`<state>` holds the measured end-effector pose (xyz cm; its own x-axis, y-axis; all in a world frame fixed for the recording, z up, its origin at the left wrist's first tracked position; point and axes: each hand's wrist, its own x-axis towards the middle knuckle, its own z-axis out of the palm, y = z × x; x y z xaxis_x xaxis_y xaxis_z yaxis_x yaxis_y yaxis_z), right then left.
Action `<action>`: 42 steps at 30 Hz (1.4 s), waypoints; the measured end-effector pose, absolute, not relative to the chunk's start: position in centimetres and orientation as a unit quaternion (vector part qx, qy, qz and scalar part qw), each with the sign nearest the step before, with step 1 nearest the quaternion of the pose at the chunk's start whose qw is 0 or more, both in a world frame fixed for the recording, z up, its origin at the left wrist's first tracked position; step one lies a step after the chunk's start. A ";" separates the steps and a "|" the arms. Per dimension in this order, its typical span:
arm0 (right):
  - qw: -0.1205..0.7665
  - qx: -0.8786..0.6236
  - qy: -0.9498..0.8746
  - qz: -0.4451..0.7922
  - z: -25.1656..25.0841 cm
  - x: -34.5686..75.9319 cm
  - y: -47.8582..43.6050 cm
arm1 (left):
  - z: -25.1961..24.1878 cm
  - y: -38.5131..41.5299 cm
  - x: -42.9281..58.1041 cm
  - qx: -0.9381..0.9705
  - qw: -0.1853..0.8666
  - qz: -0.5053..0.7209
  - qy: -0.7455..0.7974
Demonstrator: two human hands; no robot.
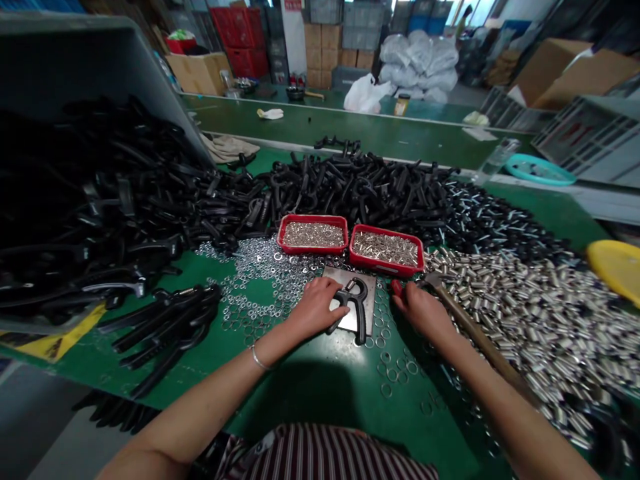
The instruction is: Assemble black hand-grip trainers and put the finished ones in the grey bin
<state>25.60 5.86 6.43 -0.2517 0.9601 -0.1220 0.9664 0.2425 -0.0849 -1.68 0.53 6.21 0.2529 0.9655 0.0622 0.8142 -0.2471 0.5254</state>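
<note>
Striped cloth (340, 455) fills the bottom edge of my head view, and beyond it I see the left hand (317, 303) gripping a black forked part (360, 317) that lies on a metal plate (371, 305) on the green bench, its thumb and fingers narrow about one side. To the plate's right, I have the right hand (419, 307) curled around a small red object (397, 287), mostly hidden by the fingers, with a wooden-handled hammer (475, 333) just beside it. Two red trays (313, 251) of small metal pieces stand just behind the plate, and I see silver cylinders (520, 307) heaped on the right.
</note>
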 end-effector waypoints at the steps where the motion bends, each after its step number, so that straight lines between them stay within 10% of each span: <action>1: -0.013 0.611 0.786 -0.094 7.0 25.8 6.1 | 6.1 0.6 -1.7 0.762 0.201 0.192 0.585; 9: -0.384 0.457 0.617 -0.513 8.9 20.6 5.9 | 5.8 0.7 -1.8 0.746 0.228 0.203 0.592; 35: -0.244 0.469 0.752 -0.394 7.9 16.5 6.9 | 5.8 0.9 -1.7 0.734 0.239 0.193 0.606; 42: -0.371 0.451 0.640 -0.499 9.8 16.6 7.0 | 6.0 0.7 -1.3 0.734 0.214 0.184 0.618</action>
